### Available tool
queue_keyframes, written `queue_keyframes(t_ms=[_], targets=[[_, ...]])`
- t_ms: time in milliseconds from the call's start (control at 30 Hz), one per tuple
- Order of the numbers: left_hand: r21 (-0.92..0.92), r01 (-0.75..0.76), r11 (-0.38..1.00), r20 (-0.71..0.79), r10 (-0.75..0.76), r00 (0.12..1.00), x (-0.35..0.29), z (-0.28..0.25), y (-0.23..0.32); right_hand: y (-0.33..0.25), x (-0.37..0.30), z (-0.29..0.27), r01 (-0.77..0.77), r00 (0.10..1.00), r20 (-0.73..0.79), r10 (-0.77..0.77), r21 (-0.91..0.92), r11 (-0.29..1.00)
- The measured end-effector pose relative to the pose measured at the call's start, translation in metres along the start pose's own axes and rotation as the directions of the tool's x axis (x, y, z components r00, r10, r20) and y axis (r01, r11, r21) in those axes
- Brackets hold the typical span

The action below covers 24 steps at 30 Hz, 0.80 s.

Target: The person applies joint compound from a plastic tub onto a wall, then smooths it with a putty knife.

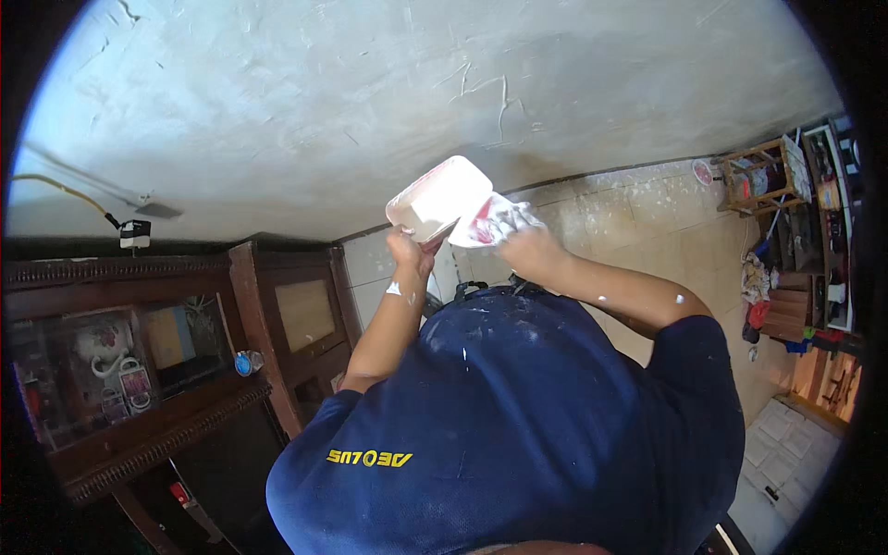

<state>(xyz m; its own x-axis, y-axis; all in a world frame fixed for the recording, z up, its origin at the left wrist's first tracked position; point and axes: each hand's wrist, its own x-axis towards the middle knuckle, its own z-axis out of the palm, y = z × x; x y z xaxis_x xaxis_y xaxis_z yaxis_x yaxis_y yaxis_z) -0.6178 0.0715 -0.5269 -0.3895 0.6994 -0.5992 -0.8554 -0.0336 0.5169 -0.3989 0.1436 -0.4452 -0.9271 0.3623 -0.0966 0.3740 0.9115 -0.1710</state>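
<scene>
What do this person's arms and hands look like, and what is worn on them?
Both forearms are bare below short dark navy sleeves of a paint-flecked shirt. No gloves. The left hand has a small white patch at the wrist; the right hand and its forearm carry white spatter dots.

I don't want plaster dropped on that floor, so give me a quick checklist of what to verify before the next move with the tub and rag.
1. Left hand grips the white tub: ok.
2. Right hand holds the stained rag: ok.
3. Rag against the tub's rim: ok, they touch.
4. Tub level: not ok, it is tilted.
5. Tub contents: cannot tell, its inside is hidden.
6. Tiled floor free of splashes: not ok, white spatter shows.
</scene>
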Motion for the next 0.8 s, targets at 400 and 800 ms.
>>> queue_keyframes(t_ms=[400,800], targets=[[0.019,-0.180,0.984,-0.119,0.181,0.976,-0.033,-0.064,0.017,0.173,0.055,0.135,-0.122,0.652,0.529,0.543,0.780,-0.613],[-0.111,-0.104,0.988,-0.241,0.074,0.968,-0.057,-0.069,0.008,0.181,0.137,0.065,0.201,0.466,0.472,0.748,0.767,-0.609]])
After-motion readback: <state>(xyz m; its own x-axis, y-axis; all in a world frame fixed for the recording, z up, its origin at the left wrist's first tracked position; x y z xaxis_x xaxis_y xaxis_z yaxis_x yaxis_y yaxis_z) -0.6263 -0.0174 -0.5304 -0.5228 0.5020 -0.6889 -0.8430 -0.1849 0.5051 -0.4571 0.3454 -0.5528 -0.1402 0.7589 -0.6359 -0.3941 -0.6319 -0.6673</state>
